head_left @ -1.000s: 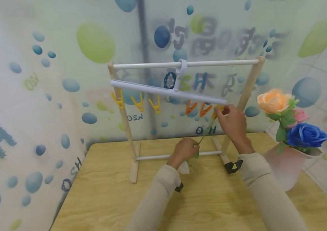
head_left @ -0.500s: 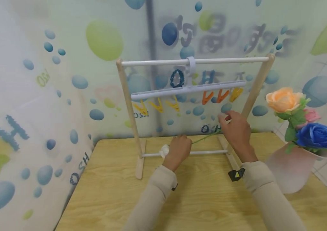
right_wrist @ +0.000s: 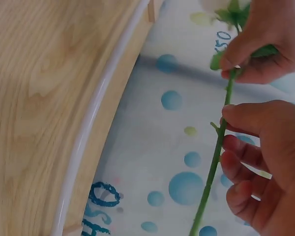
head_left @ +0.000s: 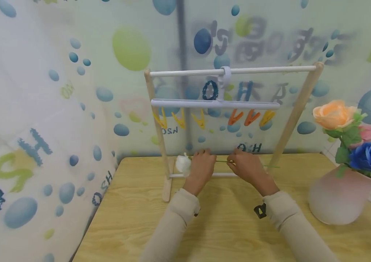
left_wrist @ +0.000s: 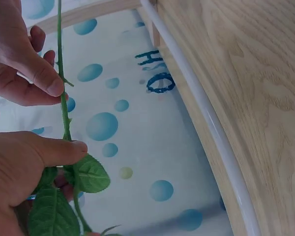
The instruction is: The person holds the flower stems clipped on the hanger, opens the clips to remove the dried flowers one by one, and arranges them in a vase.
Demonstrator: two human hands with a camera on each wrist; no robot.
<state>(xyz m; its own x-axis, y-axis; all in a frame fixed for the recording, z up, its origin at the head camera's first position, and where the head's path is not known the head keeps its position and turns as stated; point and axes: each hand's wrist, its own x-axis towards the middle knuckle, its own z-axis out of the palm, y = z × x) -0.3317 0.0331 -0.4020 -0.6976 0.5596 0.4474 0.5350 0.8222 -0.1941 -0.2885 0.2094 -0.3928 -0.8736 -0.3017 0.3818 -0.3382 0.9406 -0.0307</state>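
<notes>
Between my two hands a white artificial rose [head_left: 183,163] lies level, its bloom to the left, just past my left hand [head_left: 201,165]. The left thumb and fingers pinch the green stem near its leaves [left_wrist: 92,173]. Further along, my right hand [head_left: 248,166] pinches the bare, thorny stem [right_wrist: 212,169] between thumb and fingertips. The stem's end sticks out to the right beyond that hand. Above both hands hangs a white hanger [head_left: 216,104], with yellow clips [head_left: 179,119] on its left half and orange clips [head_left: 236,118] plus a yellow one on its right.
A wooden rack [head_left: 295,112] with a white top rail [head_left: 192,72] carries the hanger; its lower bar [head_left: 222,175] runs behind my hands. At the right, a pink-white vase [head_left: 336,198] holds orange, pink and blue roses. A patterned curtain stands behind the wooden table [head_left: 224,225].
The rose's stem has come away from the right-end yellow clip and turned level. My right hand has moved down and left along it. The hanger, tilted before, now hangs nearly level.
</notes>
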